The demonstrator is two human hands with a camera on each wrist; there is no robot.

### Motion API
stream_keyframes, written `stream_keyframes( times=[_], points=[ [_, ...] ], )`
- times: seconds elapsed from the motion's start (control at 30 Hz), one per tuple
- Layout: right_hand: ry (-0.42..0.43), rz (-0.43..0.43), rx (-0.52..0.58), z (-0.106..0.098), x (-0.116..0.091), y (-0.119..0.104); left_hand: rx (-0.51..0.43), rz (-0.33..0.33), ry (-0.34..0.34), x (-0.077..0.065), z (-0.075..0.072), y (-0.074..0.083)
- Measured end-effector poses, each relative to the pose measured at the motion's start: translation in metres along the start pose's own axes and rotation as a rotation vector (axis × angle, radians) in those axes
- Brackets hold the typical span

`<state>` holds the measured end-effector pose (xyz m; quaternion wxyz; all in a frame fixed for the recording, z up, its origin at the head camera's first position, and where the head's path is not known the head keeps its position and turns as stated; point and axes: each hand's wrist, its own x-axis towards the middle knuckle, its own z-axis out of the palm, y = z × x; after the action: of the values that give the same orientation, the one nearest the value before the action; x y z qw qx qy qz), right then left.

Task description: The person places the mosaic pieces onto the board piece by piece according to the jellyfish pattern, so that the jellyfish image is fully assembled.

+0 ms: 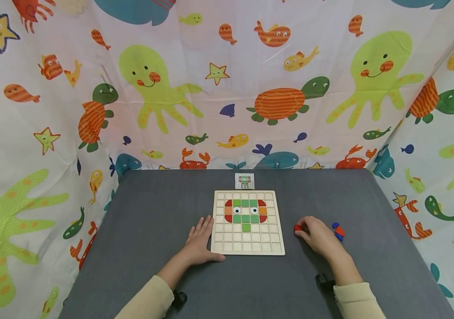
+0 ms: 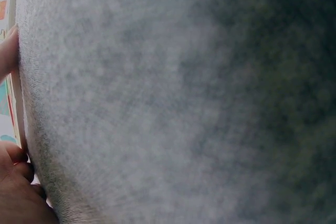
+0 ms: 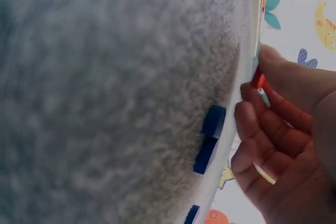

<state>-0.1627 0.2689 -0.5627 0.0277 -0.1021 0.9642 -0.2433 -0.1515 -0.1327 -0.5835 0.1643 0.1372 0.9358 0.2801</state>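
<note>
A square wooden grid board [image 1: 247, 248] lies on the table, its upper part set with red, green and orange tiles and two eye tiles. My left hand [image 1: 199, 243] rests at its left side, fingers spread along the edge and thumb by the front left corner. To the right of the board, my right hand [image 1: 317, 235] pinches a small red piece [image 1: 297, 227] between thumb and fingertips, low over the table. The right wrist view shows that red piece [image 3: 256, 78] partly covered by the fingers. Just right of this hand lie several loose red and blue pieces [image 1: 339, 231].
A small picture card [image 1: 244, 181] lies behind the board, showing a coloured figure. The grey table [image 1: 163, 199] ends at a curtain [image 1: 219, 119] printed with sea animals. Blue pieces [image 3: 213, 121] appear beside the fingers in the right wrist view.
</note>
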Motion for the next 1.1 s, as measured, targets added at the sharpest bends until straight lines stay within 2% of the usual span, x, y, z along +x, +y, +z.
stream_keyframes(
  times=[0.13,0.27,0.57,0.87,1.1],
  points=[
    [0.041,-0.025,0.042,0.0,0.0,-0.004,0.0,0.0,0.002,0.001,0.001,0.0],
    [0.079,-0.069,0.032,-0.002,0.002,-0.01,-0.001,0.001,0.0,0.001,0.001,0.0],
    [0.107,-0.108,0.024,-0.002,0.012,-0.031,0.011,-0.007,-0.005,0.001,0.001,0.0],
    [0.077,-0.09,0.031,0.004,0.02,-0.053,0.031,-0.011,-0.009,0.002,0.004,-0.003],
    [0.062,-0.122,0.034,0.01,0.026,-0.068,0.018,-0.008,-0.004,0.002,0.002,-0.002]
  ],
)
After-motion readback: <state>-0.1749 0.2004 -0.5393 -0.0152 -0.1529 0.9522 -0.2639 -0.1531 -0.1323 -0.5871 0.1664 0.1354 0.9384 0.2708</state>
